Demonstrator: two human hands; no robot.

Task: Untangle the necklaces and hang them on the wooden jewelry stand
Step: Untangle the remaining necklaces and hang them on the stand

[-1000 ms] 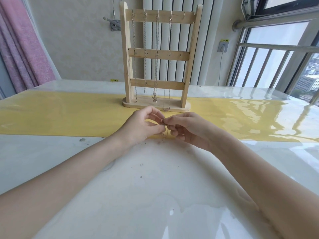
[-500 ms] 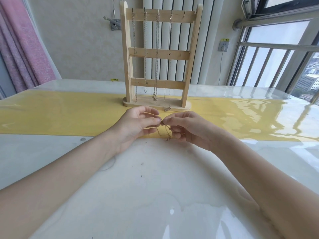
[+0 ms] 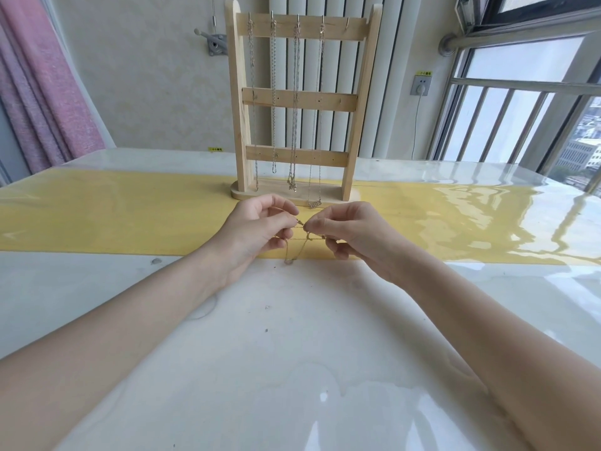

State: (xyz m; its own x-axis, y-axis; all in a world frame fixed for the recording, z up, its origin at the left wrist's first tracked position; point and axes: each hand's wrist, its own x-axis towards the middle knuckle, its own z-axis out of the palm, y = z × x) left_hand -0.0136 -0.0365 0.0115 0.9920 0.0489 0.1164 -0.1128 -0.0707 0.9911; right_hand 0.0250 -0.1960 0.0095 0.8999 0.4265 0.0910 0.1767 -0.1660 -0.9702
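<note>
Four chains already hang from the top hooks of the wooden stand (image 3: pixel 300 109); the fifth hook at the right is bare. The left hand (image 3: pixel 257 231) and right hand (image 3: pixel 349 237) each pinch a gold necklace (image 3: pixel 297 245) just above the table (image 3: pixel 292 336), apparently working its clasp or knot. It remains to be hung.

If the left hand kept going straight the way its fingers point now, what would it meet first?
Probably the right hand: the left hand points rightward, its fingertips almost meeting the other's across the gold chain both pinch. The wooden stand sits beyond, off that line.
</note>
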